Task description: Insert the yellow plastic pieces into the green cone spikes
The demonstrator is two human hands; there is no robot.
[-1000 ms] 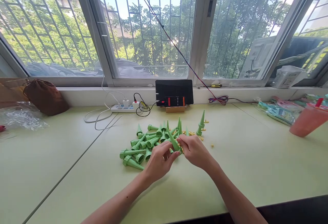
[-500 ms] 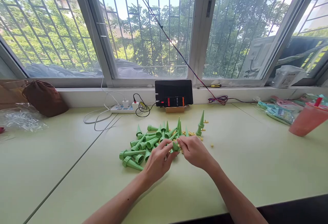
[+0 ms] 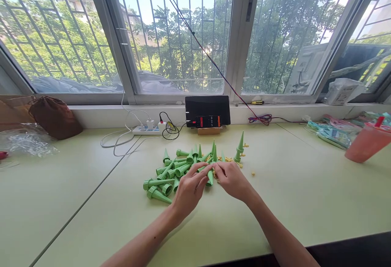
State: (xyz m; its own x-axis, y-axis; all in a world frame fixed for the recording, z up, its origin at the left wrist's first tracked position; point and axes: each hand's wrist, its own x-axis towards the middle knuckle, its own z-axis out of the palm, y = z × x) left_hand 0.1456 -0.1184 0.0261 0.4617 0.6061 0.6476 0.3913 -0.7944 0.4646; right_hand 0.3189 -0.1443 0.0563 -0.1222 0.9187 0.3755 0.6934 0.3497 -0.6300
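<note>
My left hand [image 3: 190,185] grips a green watering spike [image 3: 210,176] between thumb and fingers, its narrow tip pointing down towards me. Against the upper end of that spike, my right hand [image 3: 231,178] has its thumb and fingers pinched together; whatever lies in that pinch is hidden. A heap of similar green spikes [image 3: 166,173] lies left of and behind my left hand. Small yellow valve pieces [image 3: 227,159] are scattered behind my right hand. An upright stack of green spikes [image 3: 238,152], with yellow pieces sticking out of its side, stands beyond them.
A phone [image 3: 209,121] showing a timer leans on a black tablet [image 3: 207,106] at the back. Left of it are a power strip [image 3: 148,130] with cables and a brown drawstring bag [image 3: 55,118]. A red cup [image 3: 363,145] and plastic packets [image 3: 331,132] are at right.
The spike in my left hand has tilted, from its tip facing me to pointing downward. Both hands stay close together, with the fingertips shifted slightly towards the spike's upper end.
</note>
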